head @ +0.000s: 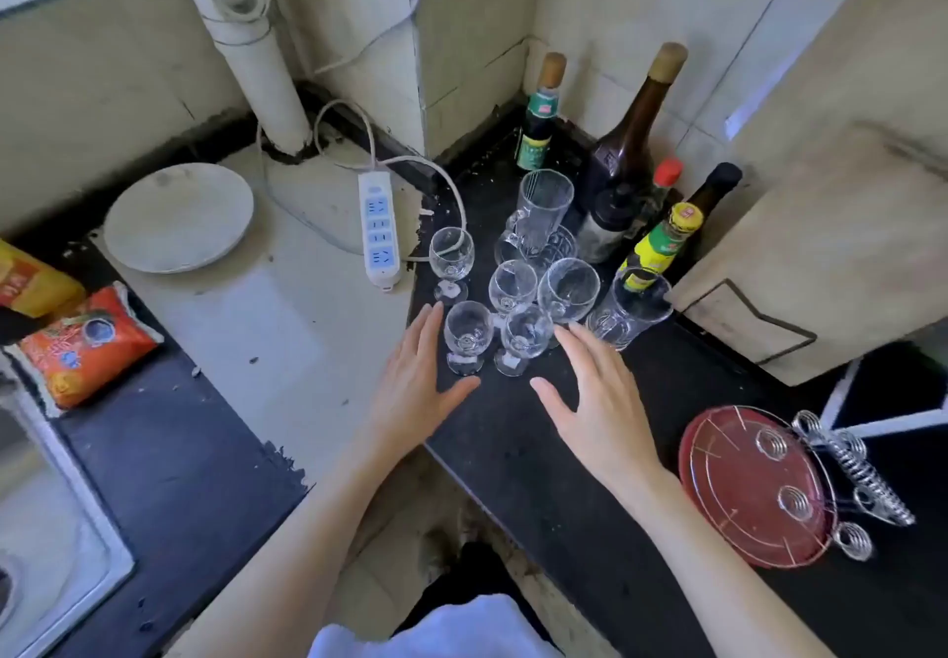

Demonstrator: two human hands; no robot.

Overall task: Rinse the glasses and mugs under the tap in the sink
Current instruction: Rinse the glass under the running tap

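Ok so from my end: my left hand (415, 390) and right hand (597, 395) are both spread wide, fingers straight, holding nothing, hovering low over the dark counter (538, 478) on either side of the glassware. I can't tell if the palms actually touch the surface.

Right between my fingertips are two small stemmed glasses (467, 336), upright, clear, nothing in them as far as I can see. Behind those, two more stemmed ones, the bigger wine glass (568, 290) on the right, and another little stemmed glass (451, 262) standing apart to the left, by the power strip (378, 229). A glass mug (628, 311) sits just right of the cluster, and a tall glass mug (544, 205) stands at the back with another glass half hidden behind it; hard to separate, all that clear glass overlaps.

Further back in the corner there's a bunch of sauce bottles (623, 159), labels too blurry to read.

The sink (56, 519) is way off at my lower left, cut off by the frame edge, tap not visible. On my right, a red tray (738, 493) with a wire cup rack on it.
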